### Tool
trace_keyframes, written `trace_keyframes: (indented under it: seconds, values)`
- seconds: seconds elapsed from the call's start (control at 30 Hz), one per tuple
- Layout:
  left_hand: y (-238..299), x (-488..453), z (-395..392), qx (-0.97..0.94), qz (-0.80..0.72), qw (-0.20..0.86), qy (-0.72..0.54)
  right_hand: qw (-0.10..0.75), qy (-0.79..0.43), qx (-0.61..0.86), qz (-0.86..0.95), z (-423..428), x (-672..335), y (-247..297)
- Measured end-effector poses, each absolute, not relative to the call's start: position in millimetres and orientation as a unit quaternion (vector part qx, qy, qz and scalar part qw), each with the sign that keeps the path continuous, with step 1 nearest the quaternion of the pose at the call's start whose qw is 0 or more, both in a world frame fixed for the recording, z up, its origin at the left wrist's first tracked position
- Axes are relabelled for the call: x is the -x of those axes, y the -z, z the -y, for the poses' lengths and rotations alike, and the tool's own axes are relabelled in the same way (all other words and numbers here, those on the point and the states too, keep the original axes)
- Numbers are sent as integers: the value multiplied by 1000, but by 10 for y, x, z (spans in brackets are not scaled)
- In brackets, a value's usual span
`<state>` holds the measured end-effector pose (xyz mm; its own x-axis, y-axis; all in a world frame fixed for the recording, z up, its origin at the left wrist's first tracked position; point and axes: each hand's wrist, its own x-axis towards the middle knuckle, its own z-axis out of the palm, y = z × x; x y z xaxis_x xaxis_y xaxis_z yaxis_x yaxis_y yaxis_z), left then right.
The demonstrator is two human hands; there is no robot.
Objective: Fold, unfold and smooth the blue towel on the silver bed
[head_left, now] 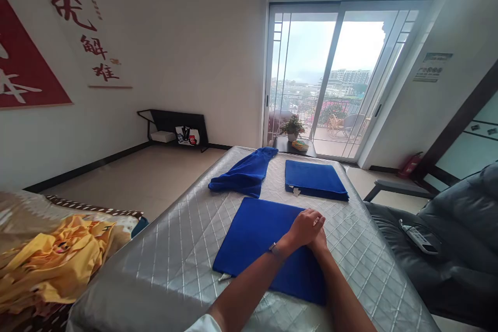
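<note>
A blue cloth (254, 233), laid flat as a rough square, lies on a silver quilted cover. My left hand (303, 228), with a band at the wrist, rests over its upper right corner, fingers bent and pressed together. Partly beneath it is my right hand (319, 241), touching it; its fingers are mostly hidden. Whether either hand pinches the cloth does not show. Farther off, a neatly folded stack of blue cloth (315, 179) sits on the right, a white label at its edge. A crumpled blue cloth (249, 168) lies to its left.
The silver quilted cover (171, 264) spreads over a bed-like surface. Yellow clothing (58, 259) is heaped at left. On the right stands a dark leather armchair (459, 228) with a white device (418, 238). A potted plant (292, 127) stands beyond, before glass doors.
</note>
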<state>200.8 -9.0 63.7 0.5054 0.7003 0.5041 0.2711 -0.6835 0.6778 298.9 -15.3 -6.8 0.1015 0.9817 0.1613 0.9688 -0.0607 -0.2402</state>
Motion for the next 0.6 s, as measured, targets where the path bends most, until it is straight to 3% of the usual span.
trace_keyframes:
  seconds: [0.23,0.43,0.6]
  values:
    - [20,-1976,-244,-865,-377,148,-297,38,-18,760,648,128,-2936,74]
    - [171,-1776,-309,-892,-399,58,-204,26,-23,768,639,98,-2919,65]
    - [153,-1360,-459,-875,-453,46,-162,37,-50,777,626,78,-2900,17]
